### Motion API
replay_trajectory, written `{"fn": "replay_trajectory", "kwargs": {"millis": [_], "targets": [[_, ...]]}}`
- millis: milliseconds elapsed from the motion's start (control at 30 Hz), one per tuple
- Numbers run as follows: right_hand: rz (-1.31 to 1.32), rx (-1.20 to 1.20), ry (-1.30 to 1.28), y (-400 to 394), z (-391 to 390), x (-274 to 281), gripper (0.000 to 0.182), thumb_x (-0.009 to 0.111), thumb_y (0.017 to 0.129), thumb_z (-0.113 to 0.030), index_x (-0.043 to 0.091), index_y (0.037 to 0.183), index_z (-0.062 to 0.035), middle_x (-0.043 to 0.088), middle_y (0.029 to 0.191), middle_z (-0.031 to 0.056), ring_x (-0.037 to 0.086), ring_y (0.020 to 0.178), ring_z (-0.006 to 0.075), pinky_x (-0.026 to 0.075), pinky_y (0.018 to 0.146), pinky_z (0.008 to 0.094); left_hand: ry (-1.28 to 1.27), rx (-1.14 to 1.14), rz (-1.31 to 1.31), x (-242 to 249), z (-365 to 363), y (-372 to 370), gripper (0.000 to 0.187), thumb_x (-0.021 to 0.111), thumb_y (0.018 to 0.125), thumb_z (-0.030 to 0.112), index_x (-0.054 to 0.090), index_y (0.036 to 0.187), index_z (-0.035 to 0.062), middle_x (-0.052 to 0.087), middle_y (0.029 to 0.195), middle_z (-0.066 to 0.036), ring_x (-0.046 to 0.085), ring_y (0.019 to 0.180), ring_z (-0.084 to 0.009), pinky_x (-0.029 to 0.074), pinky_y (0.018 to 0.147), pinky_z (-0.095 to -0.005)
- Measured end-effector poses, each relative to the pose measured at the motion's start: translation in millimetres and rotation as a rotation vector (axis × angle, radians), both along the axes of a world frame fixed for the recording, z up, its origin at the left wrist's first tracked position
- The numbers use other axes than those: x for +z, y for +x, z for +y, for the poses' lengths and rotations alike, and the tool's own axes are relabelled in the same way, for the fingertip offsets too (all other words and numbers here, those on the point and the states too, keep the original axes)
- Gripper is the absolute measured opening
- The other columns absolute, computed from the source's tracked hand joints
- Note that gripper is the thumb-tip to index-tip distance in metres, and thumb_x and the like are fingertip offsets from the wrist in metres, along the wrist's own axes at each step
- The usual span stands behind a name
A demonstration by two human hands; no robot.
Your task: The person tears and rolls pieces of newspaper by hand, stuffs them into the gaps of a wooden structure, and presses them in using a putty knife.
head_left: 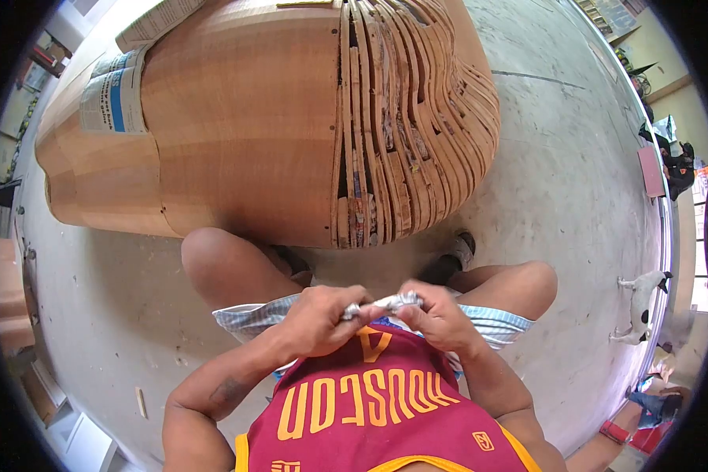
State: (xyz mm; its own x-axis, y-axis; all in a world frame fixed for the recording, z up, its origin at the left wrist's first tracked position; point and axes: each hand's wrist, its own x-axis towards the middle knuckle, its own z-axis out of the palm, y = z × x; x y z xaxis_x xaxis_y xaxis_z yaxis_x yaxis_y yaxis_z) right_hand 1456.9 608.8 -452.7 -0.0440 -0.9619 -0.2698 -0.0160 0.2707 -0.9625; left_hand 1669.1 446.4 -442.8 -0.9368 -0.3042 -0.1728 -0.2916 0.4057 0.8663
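Observation:
My left hand (322, 318) and my right hand (439, 315) are in front of my chest, each closed on an end of a crumpled, twisted strip of newspaper (391, 301). The strip is grey-white and stretches across the short gap between my fists. Just beyond my knees lies a big rounded wooden form (248, 134), smooth sheeting on its left part and curved wooden ribs (440, 141) on its right. Crumpled paper is stuffed in several of the slots between the ribs. Neither hand touches the form.
Newspaper sheets (118, 93) lie on the form's upper left. I sit on a concrete floor (574, 157), legs bent around the form's near side. A black-and-white dog (643, 307) stands at the right, with another person (653, 409) lower down. A small wood stick (141, 402) lies at left.

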Motion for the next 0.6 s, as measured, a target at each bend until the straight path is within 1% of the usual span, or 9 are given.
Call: {"fn": "replay_trajectory", "kwargs": {"millis": [67,100,200,233,333,367,500,533,600], "targets": [[-0.147,-0.121,-0.068,-4.5,-6.9,24.8,0.055,0.088,0.094,-0.026,0.061,0.135,-0.0023,0.068,0.11,0.0014,0.063,0.094,0.0088,0.054,0.085,0.0272,0.415,0.176,0.001,9.3,-1.3,-6.2,0.039,0.062,0.111,0.04,0.067,0.095,0.004,0.063,0.075,-0.001,0.059,0.065,-0.0132,0.046,0.061,-0.0336],[-0.188,-0.126,-0.09,-5.8,-10.5,38.4,0.054,0.088,0.094,-0.024,0.062,0.135,-0.0013,0.069,0.111,0.0021,0.065,0.095,0.0095,0.054,0.085,0.0275,0.565,0.182,0.1,9.4,-1.0,-7.9,0.044,0.057,0.114,0.044,0.066,0.095,0.0044,0.051,0.075,0.006,0.046,0.069,-0.0066,0.037,0.06,-0.0287],[-0.265,-0.02,-0.247,-12.5,-19.2,46.0,0.042,0.084,0.096,-0.017,0.067,0.131,0.0005,0.072,0.11,0.0029,0.067,0.098,0.0101,0.054,0.085,0.0266,0.932,0.051,0.075,23.2,6.2,-12.9,0.046,0.053,0.115,0.047,0.066,0.096,0.007,0.053,0.074,0.007,0.046,0.067,-0.005,0.037,0.058,-0.0265],[-0.236,0.074,-0.364,-17.4,-25.4,46.3,0.026,0.079,0.1,-0.013,0.072,0.12,0.0002,0.072,0.103,0.0027,0.067,0.095,0.0093,0.054,0.082,0.0261,1.113,0.006,0.115,15.3,14.6,-16.3,0.045,0.052,0.115,0.047,0.066,0.097,0.0078,0.051,0.074,0.007,0.045,0.068,-0.0035,0.036,0.058,-0.0239],[-0.251,-0.054,-0.275,-14.8,-31.6,44.6,0.017,0.077,0.102,-0.012,0.072,0.113,-0.0004,0.072,0.098,0.0024,0.067,0.092,0.008,0.054,0.081,0.0253,1.128,0.126,0.199,12.6,21.4,-26.7,0.043,0.053,0.116,0.044,0.065,0.099,0.0062,0.049,0.074,0.008,0.043,0.067,-0.0036,0.036,0.058,-0.0239],[-0.254,-0.169,-0.24,-8.2,-39.2,44.0,0.014,0.075,0.103,-0.013,0.071,0.109,-0.0011,0.071,0.096,0.0016,0.065,0.086,0.0064,0.052,0.076,0.0237,0.891,0.19,0.245,14.2,17.7,-29.3,0.041,0.054,0.116,0.04,0.065,0.1,0.004,0.052,0.075,0.006,0.046,0.069,-0.0029,0.039,0.059,-0.0246],[-0.093,-0.335,-0.087,-13.0,-88.0,27.9,0.019,0.074,0.105,-0.021,0.068,0.1,-0.0028,0.07,0.084,0.0008,0.062,0.071,0.0061,0.047,0.059,0.0245,0.097,0.328,0.172,-0.2,-14.0,-35.6,0.028,0.071,0.105,0.031,0.071,0.11,0.0042,0.065,0.085,-0.019,0.064,0.073,-0.0396,0.053,0.068,-0.0441],[-0.033,-0.335,-0.096,-14.6,-102.3,25.2,0.02,0.074,0.105,-0.022,0.068,0.098,-0.003,0.07,0.082,0.0012,0.061,0.07,0.0057,0.047,0.058,0.0248,-0.025,0.318,0.177,-7.9,-25.0,-33.8,0.026,0.072,0.105,0.026,0.073,0.118,0.0036,0.066,0.084,-0.015,0.063,0.073,-0.0255,0.053,0.07,-0.0372],[0.101,-0.319,-0.125,-20.2,-130.8,23.9,0.024,0.074,0.104,-0.024,0.068,0.095,-0.0023,0.07,0.08,0.0032,0.061,0.068,0.0068,0.047,0.058,0.0265,-0.208,0.384,0.245,-17.4,-44.5,-34.8,0.026,0.073,0.103,0.025,0.075,0.118,0.004,0.07,0.091,-0.018,0.068,0.078,-0.0329,0.055,0.074,-0.0399]]}}
